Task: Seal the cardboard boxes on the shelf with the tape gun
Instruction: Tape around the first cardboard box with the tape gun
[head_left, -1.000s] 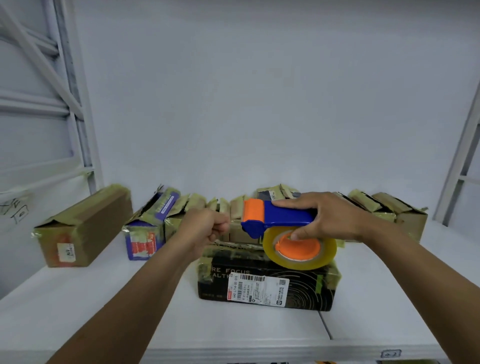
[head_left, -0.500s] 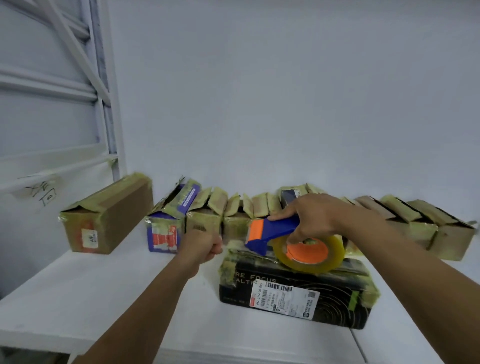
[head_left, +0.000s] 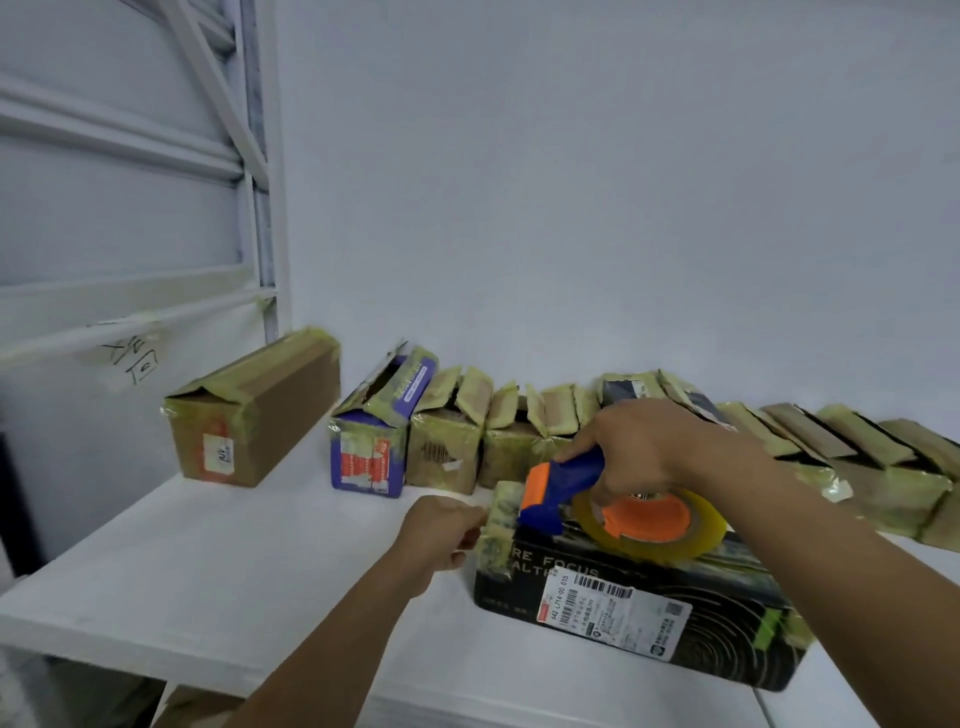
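Note:
A black printed cardboard box (head_left: 670, 623) with a white shipping label lies on the white shelf (head_left: 218, 566) in front of me. My right hand (head_left: 649, 452) grips the blue and orange tape gun (head_left: 587, 493), whose yellowish tape roll lies over the box top. The gun's orange head is at the box's left end. My left hand (head_left: 441, 535) has curled fingers against the taped left end of the box and seems to pinch the tape end there.
A row of small taped boxes (head_left: 447, 441) with raised flaps runs along the back wall, from a blue one (head_left: 374, 447) to several brown ones at the right. A longer brown box (head_left: 254, 410) stands at the left. White shelf uprights rise at the left.
The tape gun has come down from above the box onto its top left end. My left hand has dropped with it to the box's left end. The view has shifted left.

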